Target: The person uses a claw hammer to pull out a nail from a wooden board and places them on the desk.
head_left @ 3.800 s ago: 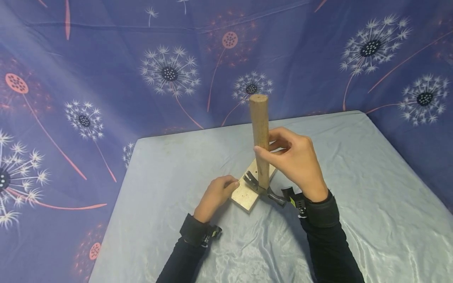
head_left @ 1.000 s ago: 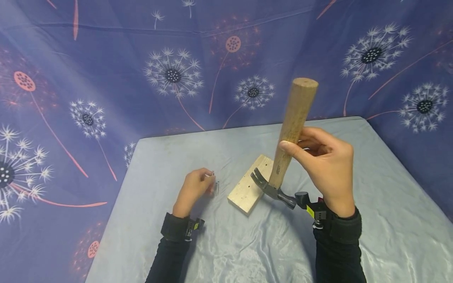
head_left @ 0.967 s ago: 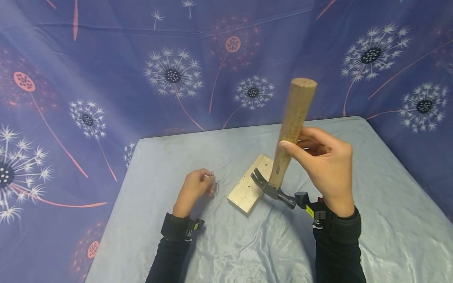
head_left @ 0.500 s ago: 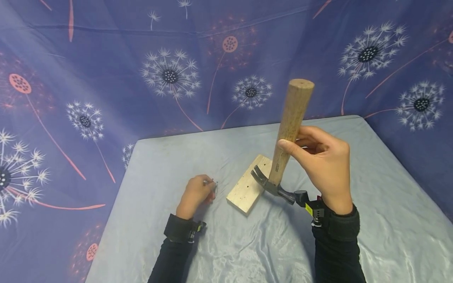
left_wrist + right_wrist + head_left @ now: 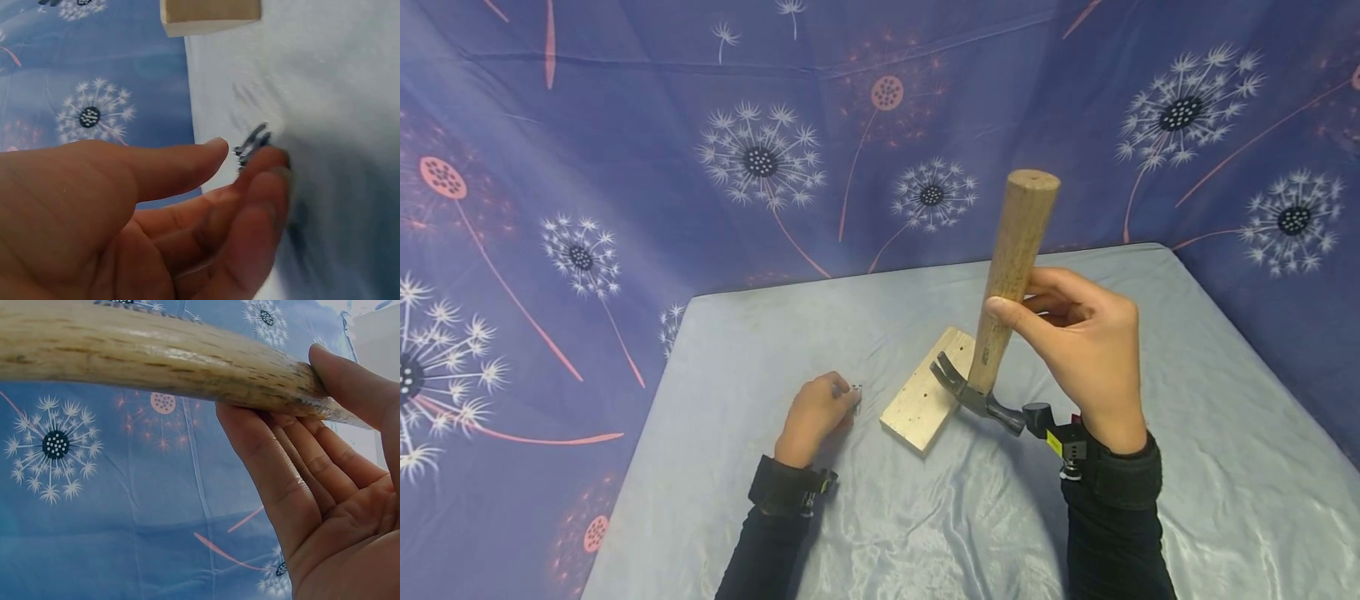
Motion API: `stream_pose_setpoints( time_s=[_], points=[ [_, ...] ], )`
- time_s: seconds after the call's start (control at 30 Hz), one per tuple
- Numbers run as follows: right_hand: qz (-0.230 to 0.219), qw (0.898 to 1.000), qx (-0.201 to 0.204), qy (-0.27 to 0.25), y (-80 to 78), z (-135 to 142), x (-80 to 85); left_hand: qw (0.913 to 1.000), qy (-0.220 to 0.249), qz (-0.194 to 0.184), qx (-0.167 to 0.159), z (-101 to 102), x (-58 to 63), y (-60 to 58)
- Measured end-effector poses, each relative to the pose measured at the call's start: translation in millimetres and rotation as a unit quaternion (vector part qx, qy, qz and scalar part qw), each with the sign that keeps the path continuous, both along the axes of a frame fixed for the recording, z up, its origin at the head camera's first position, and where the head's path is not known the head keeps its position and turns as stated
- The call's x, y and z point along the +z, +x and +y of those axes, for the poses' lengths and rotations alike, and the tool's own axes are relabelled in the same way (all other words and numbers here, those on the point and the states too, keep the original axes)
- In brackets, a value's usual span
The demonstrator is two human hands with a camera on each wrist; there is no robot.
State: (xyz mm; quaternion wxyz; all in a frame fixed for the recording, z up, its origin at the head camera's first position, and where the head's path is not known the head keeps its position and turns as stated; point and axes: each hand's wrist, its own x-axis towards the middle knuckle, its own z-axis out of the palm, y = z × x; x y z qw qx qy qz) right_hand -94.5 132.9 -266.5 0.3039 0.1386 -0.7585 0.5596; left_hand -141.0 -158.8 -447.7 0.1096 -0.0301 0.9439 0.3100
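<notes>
Thumb and fingers of my right hand pinch the wooden handle of a claw hammer. The hammer is head down, tilted to the right, with its dark claw in front of the right part of a pale wooden block. Left of the block, my left hand is low over the cloth beside a few small metal nails. In the left wrist view a gap separates the thumb from the loosely bent fingers, and the nails are just past the fingertips, partly hidden by them.
A light blue satin cloth with some wrinkles covers the table. Behind it hangs a purple-blue curtain printed with dandelions. The block has small dark spots on its top face.
The hammer was upright over the block, then moved right and up. My left hand left the block, carried a nail to the left, and now its thumb is apart from the fingers beside the nails.
</notes>
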Motion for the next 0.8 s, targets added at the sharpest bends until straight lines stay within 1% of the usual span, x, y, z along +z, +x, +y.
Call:
stream_pose_setpoints(
  time_s=[0.1, 0.2, 0.3, 0.37, 0.43, 0.53, 0.63, 0.73, 0.8],
  points=[
    [0.001, 1.0, 0.003, 0.002, 0.0, -1, 0.4, 0.9986, -0.047, 0.026, 0.0, 2, 5.2, 2.2],
    [0.002, 1.0, 0.001, 0.009, -0.5, -1, 0.3, 0.9958, -0.07, 0.058, 0.005, 4, 9.9, 2.8],
    [0.002, 1.0, -0.004, 0.019, -0.8, -2, -0.3, 0.9951, -0.059, 0.079, 0.006, 5, 13.4, 2.5],
    [0.002, 1.0, -0.004, 0.02, -0.8, -2, -0.7, 0.9943, -0.042, 0.097, 0.0, 6, 14.7, 1.5],
    [0.001, 1.0, 0.001, 0.018, -0.5, -3, -0.8, 0.9918, -0.022, 0.126, -0.012, 7, 15.5, 0.4],
    [-0.001, 1.0, 0.012, 0.014, 0.8, -4, -0.3, 0.9822, 0.005, 0.186, -0.025, 9, 17.5, -0.9],
    [0.004, 1.0, 0.026, 0.016, 3.5, -7, 0.9, 0.9695, 0.004, 0.244, -0.024, 12, 22.9, 0.7],
    [0.011, 0.999, 0.041, 0.018, 6.2, -10, 2.2, 0.9607, -0.005, 0.277, -0.019, 15, 33.4, 5.5],
    [0.013, 0.998, 0.052, 0.016, 7.6, -12, 3.0, 0.954, 0.008, 0.298, -0.028, 18, 42.8, 9.6]
  ],
)
